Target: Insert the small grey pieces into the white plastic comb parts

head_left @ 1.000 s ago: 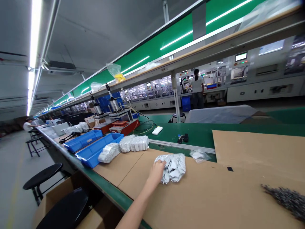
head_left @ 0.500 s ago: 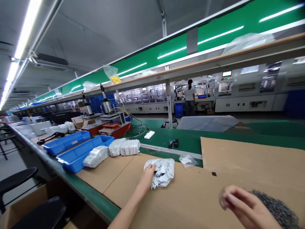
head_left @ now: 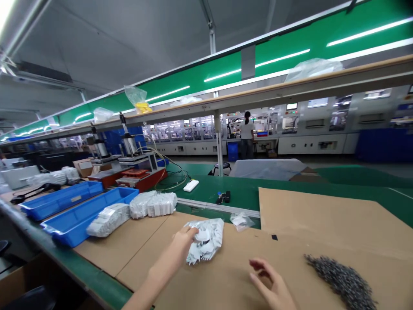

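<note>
Left hand (head_left: 180, 247) rests curled on the edge of a bundle of white pieces (head_left: 205, 241) lying on a cardboard sheet (head_left: 222, 280), grip unclear; right hand (head_left: 269, 284) hangs half open, empty, near a heap of small dark parts (head_left: 340, 280)

This is a factory production hall: a long green-topped workbench (head_left: 219, 189) holds blue plastic trays (head_left: 97, 206) and a red-based pneumatic press (head_left: 138, 181), with rows of grey automated assembly machines (head_left: 309, 144) beyond, under white strip lights (head_left: 258, 66).
</note>
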{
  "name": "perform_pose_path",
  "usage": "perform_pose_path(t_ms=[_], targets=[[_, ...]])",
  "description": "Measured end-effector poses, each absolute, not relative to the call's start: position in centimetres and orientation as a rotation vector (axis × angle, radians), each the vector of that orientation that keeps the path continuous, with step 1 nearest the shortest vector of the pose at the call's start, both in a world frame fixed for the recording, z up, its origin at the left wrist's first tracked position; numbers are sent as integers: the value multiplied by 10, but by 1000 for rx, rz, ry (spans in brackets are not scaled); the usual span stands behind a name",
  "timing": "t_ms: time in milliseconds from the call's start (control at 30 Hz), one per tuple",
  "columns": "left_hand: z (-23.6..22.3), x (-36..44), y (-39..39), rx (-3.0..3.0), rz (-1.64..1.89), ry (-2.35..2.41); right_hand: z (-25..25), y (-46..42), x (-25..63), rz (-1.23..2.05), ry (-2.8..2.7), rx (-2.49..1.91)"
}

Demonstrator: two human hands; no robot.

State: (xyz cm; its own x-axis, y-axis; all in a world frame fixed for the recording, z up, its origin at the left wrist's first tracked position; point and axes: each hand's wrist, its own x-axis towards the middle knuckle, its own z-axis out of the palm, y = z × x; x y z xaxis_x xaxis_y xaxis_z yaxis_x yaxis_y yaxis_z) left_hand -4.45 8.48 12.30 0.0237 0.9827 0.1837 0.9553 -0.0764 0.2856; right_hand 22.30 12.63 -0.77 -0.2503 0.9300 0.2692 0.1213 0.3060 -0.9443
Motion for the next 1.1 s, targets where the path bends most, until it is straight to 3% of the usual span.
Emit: perform_pose_path(t_ms=[133, 300, 500, 700, 867, 1100], targets=[[126, 18, 75, 2536, 335, 1567, 3, 120, 216, 925, -1759, -918], [114, 72, 92, 2718, 284, 1102, 6, 125, 217, 1291, -1838, -746], [68, 91, 126, 2148, 914, 1127, -2, 148, 233, 1109, -1526, -970], [21, 118, 137, 1751, 986, 912, -5, 146, 233, 1186, -1560, -834], [16, 113, 145, 1667, 1173, 1081, -2, 147, 246, 1050, -1607, -962], [8, 109, 151, 1683, 1098, 1114, -9, 155, 253, 1037, -1551, -1028]])
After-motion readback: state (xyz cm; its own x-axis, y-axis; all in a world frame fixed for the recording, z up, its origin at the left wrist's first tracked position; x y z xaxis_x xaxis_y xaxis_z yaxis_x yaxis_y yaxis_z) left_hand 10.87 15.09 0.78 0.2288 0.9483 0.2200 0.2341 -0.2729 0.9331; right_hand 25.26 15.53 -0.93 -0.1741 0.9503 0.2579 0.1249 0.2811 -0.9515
